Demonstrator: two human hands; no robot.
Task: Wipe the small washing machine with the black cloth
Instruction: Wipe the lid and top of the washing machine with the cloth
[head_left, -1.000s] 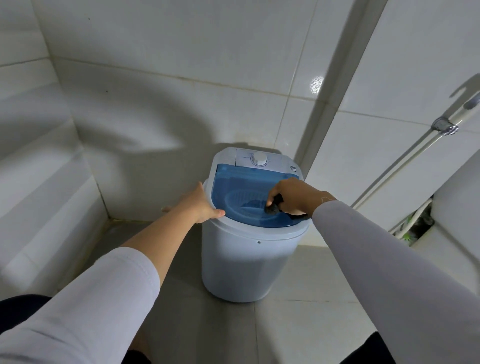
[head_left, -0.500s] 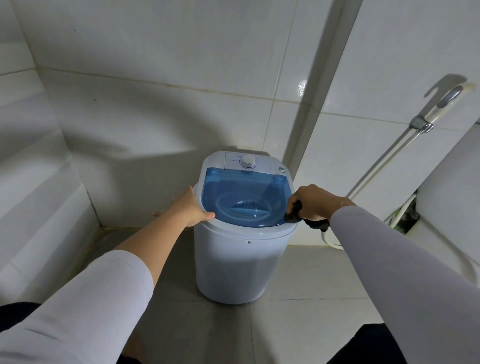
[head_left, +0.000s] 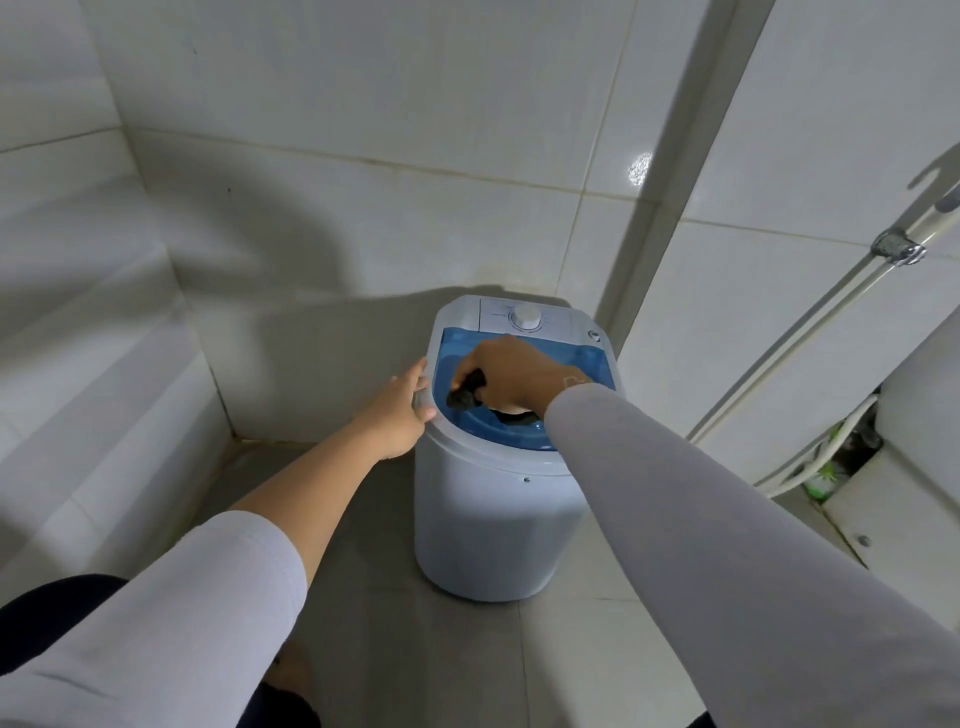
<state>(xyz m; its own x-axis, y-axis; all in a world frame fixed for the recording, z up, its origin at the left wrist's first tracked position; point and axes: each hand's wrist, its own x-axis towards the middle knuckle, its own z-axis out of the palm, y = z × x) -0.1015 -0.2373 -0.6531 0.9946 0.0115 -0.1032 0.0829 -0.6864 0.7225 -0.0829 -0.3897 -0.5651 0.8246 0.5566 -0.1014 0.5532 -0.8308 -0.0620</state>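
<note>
Down in the tiled corner, the small white plastic washing machine (head_left: 498, 519) is standing upright on the grey floor tiles (head_left: 395, 623), its translucent blue lid (head_left: 498, 434) lying shut on top. At about nine o'clock on its rim, the left hand (head_left: 400, 415) is resting with thumb and fingers curling over the white edge, bracing it. The right hand (head_left: 511, 376) is lying on the lid toward its ten o'clock side, fingers curled round the crumpled black cloth (head_left: 465, 395) and pressing it against the blue plastic. At twelve o'clock, a round white dial (head_left: 526, 316) is sitting on the control panel. Off at three o'clock, a white hose with a chrome fitting (head_left: 897, 248) is running along the wall.
</note>
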